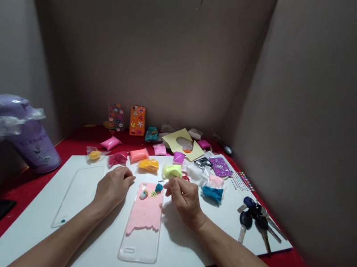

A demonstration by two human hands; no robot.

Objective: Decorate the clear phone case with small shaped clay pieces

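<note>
A clear phone case lies on the white board, its upper part covered by pink clay with a ragged lower edge. Near its top sit a teal clay lump, a small white and multicoloured piece and thin yellow strips. My left hand rests left of the case with its fingers curled; their undersides are hidden. At the case's upper right, my right hand is closed in a pinch. A thin pointed tip shows beside its fingers; I cannot tell whether they hold it.
Bagged clay, including an orange packet and a blue packet, lines the board's far side. A second clear case lies left, keys right. Two decorated cases, one orange, stand behind. A purple wrapped container leans left.
</note>
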